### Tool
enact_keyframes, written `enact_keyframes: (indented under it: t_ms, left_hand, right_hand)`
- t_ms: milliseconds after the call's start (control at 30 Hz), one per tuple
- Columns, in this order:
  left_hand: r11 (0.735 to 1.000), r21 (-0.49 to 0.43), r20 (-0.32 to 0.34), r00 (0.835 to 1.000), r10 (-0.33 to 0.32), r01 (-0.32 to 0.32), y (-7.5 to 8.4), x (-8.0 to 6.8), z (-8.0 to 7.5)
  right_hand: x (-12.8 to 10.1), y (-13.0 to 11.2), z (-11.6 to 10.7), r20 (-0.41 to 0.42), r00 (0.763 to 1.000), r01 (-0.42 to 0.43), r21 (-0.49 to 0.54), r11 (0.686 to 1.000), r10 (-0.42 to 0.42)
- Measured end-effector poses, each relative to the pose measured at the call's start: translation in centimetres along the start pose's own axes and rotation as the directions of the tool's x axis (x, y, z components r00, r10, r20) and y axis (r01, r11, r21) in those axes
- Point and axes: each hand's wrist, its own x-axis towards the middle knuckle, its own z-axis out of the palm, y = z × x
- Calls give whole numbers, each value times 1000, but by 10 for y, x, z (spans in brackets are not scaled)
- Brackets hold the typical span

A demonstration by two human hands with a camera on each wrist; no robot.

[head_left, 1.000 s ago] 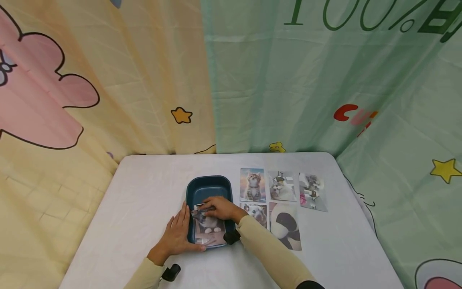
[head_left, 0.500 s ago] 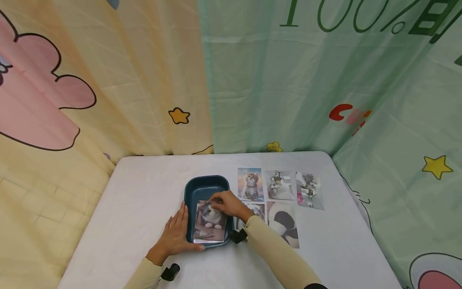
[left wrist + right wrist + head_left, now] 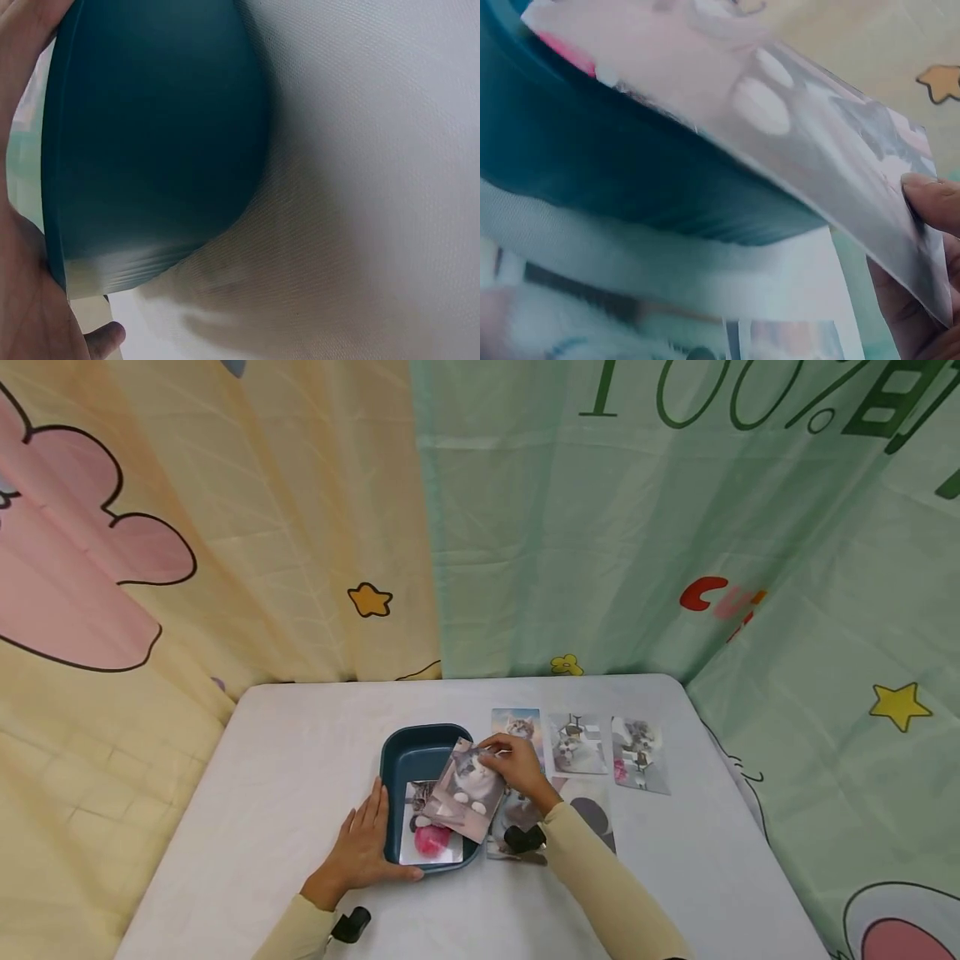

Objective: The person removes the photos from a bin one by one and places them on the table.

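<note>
- Right hand [image 3: 517, 766] pinches the top edge of a glossy cat photo card [image 3: 468, 787] between thumb and fingers, holding it tilted in the air over the right rim of the dark teal oval plastic tray [image 3: 411, 752].
- Left hand [image 3: 362, 847] lies flat with straight fingers against the tray's left wall, steadying it and gripping nothing.
- Inside the tray there's another card, the one with a pink ball [image 3: 427, 839], lying flat at the near end.
- On the white cloth-covered desk [image 3: 300, 760], right of the tray, sits a back row of three more animal photo cards [image 3: 576, 745], with a front row below it.
- What could go wrong, I'd guess: that pinch is only on one edge of a slick card, so it could slide out or flop. The hanging lower corner could also snag the tray rim, or drag across the front-row cards and knock them out of line.
- Hard to see: the right forearm covers most of the front row, so I can't tell how many cards lie there. The right wrist view is a close blur. The left wrist view shows just tray wall, cloth and a bit of palm.
</note>
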Motion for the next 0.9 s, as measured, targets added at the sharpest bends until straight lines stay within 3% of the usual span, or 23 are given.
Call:
enact_keyframes:
  t_ms: [133, 433, 900]
  left_hand:
    - [1000, 9, 6, 1000, 3, -3, 1, 0, -1]
    - [1000, 12, 16, 1000, -5, 5, 2, 2, -2]
    - [1000, 11, -7, 1000, -1, 1, 2, 2, 0]
  right_hand:
    - [-8, 8, -16, -39, 996, -82, 85, 993, 85]
    - [-32, 40, -70, -1, 977, -207, 253, 945, 214]
    - [-82, 97, -169, 64, 941, -339, 188, 922, 333]
